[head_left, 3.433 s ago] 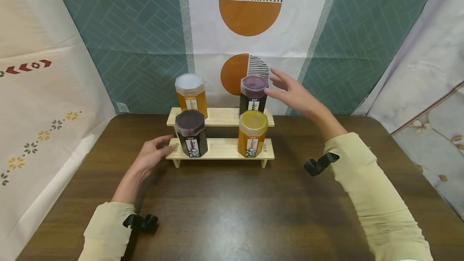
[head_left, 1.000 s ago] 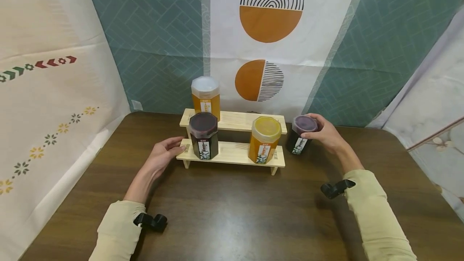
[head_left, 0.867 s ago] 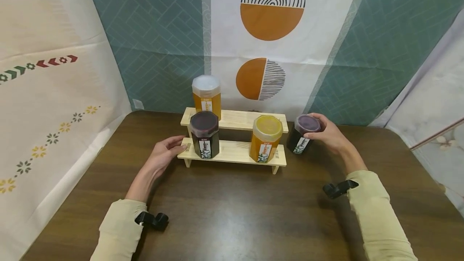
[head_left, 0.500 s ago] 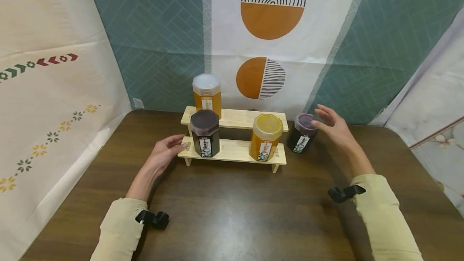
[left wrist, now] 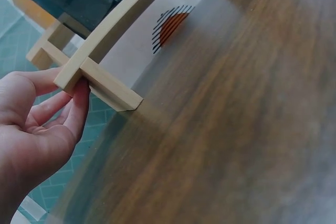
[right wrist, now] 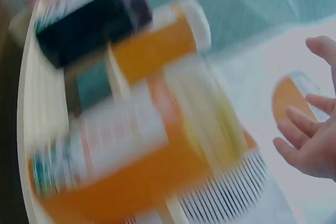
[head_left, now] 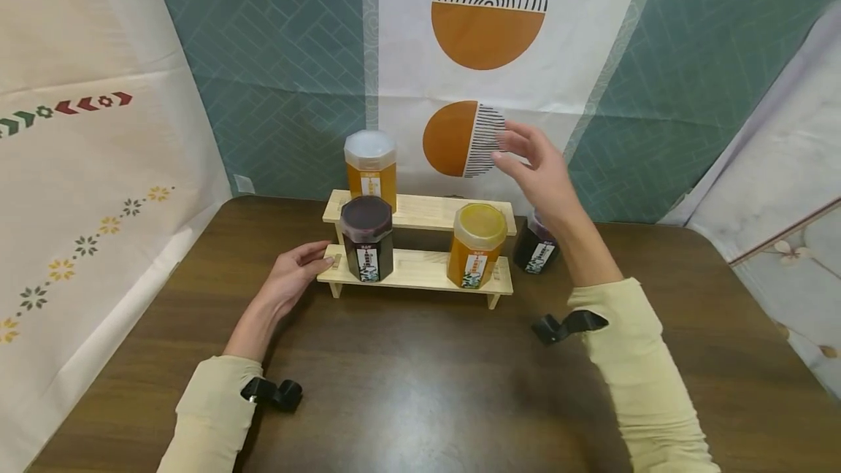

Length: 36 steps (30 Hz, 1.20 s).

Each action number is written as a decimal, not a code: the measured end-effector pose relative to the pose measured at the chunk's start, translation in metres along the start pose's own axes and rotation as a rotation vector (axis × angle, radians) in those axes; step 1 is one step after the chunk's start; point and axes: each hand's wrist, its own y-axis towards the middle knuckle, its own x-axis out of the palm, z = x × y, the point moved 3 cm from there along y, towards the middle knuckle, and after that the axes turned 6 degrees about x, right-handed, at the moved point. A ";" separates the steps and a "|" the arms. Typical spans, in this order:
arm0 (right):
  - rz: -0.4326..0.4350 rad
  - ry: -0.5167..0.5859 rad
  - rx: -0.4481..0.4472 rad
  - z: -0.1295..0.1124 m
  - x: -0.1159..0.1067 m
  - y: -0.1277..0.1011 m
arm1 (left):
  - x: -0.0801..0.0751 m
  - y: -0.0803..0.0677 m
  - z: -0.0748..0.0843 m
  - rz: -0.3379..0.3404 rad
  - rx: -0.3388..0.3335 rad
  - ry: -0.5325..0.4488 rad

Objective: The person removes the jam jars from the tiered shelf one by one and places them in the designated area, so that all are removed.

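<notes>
My left hand [head_left: 292, 276] pinches the left end of a two-tier wooden display stand [head_left: 420, 268]; in the left wrist view its thumb lies above the board and fingers are underneath. On the lower tier stand a dark jar [head_left: 366, 217] at left and a yellow-lidded amber jar [head_left: 481, 228] at right. A white-lidded amber jar [head_left: 371, 152] occupies the upper tier's left. My right hand [head_left: 542, 174], fingers spread and holding nothing, hovers above the stand's right end. Beside the stand, a purple-lidded dark jar [head_left: 525, 250] rests on the table, its lid partly hidden by the right hand and wrist.
The brown wooden table [head_left: 407, 378] extends in front of the stand. Close behind it hangs a patterned cloth [head_left: 276, 122], with another light cloth [head_left: 79, 166] along the left side. The upper tier's right part [head_left: 434, 210] is bare wood.
The right hand took the purple-lidded jar off the upper tier, set it on the table to the right, let go, and rose leftward above the stand. The left hand stayed on the stand.
</notes>
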 end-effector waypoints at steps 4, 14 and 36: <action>-0.088 0.041 0.057 -0.012 0.043 0.014 | 0.000 0.000 -0.001 -0.006 -0.010 -0.006; -0.202 0.116 0.272 -0.003 0.123 0.052 | 0.001 0.002 -0.003 0.000 -0.018 0.010; -0.097 0.079 0.222 -0.010 0.144 0.067 | -0.001 -0.002 0.002 0.006 -0.007 -0.017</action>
